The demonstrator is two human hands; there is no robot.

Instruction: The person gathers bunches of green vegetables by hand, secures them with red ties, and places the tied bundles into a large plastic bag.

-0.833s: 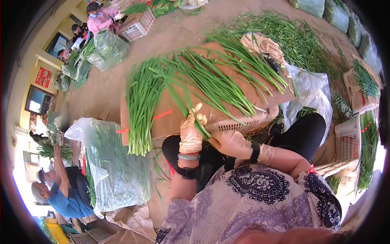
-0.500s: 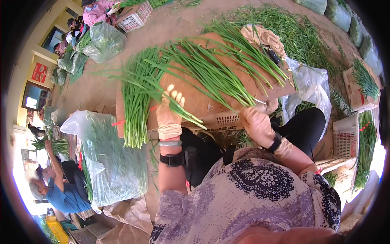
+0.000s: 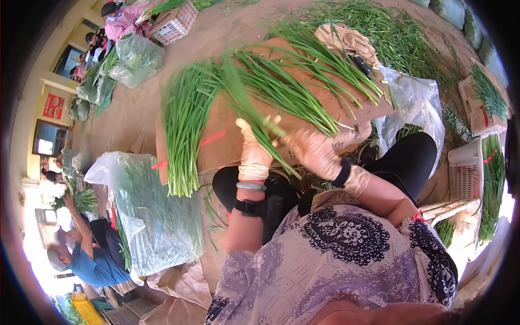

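Two gloved hands now meet on one bunch of green stalks (image 3: 260, 116). Half a second ago only the left hand (image 3: 253, 151) held it, out over the cardboard tabletop (image 3: 227, 143); the right hand (image 3: 314, 151) hung apart by the basket edge. Left hand is clenched round the stalks' lower part; right hand has closed on them just beside it. Bunch is lifted, tilted, tips up-left, near the spread pile (image 3: 184, 124). Judgement: gathering has given way to two-handed trimming or tidying of the bunch.
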